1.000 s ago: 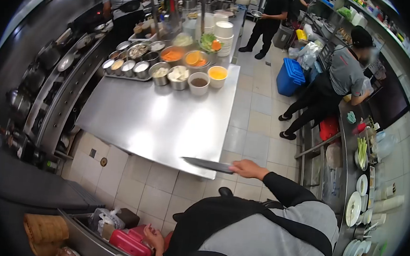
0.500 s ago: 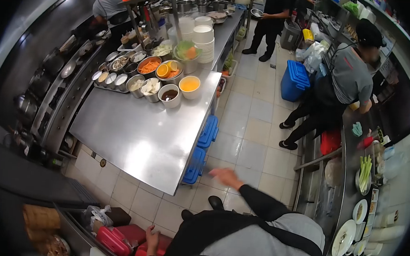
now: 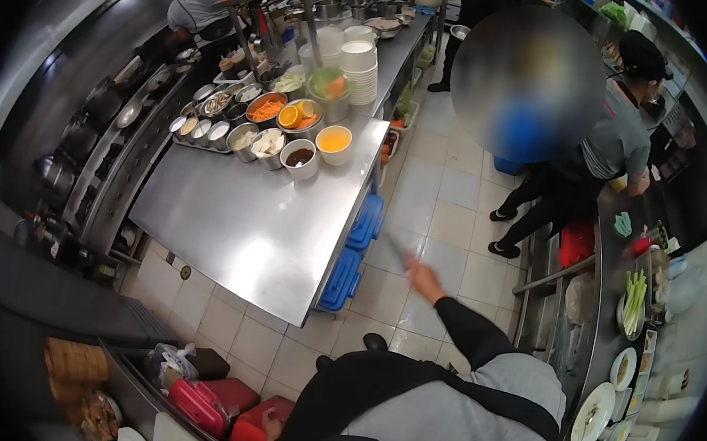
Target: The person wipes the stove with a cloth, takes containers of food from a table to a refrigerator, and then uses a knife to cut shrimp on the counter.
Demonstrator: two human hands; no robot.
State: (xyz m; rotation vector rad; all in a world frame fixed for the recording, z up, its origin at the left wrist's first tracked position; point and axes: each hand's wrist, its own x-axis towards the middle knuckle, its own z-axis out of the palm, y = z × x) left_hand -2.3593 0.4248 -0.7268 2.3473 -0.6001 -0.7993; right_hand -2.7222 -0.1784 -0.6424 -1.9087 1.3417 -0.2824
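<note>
My right hand (image 3: 425, 281) is stretched out over the floor, to the right of the steel table (image 3: 230, 228). Its fingers are closed around a knife (image 3: 395, 248) whose grey blade is smeared by motion and points up and left. My left hand (image 3: 274, 425) hangs low at my side, in front of a red container (image 3: 249, 428). Its fingers are loosely curled with nothing visible in them, and the apron partly hides it.
Bowls of orange slices (image 3: 296, 116), shredded carrot and sauces line the table's far side, near stacked white bowls (image 3: 360, 73). Blue bins (image 3: 339, 281) stand beneath its right edge. A co-worker (image 3: 614, 132) stands at the right counter, which holds green stalks (image 3: 634, 301) and plates.
My right hand has moved up and to the right, and the blade now shows. My left hand has dropped lower. The view has shifted slightly, and a blurred disc covers part of the aisle.
</note>
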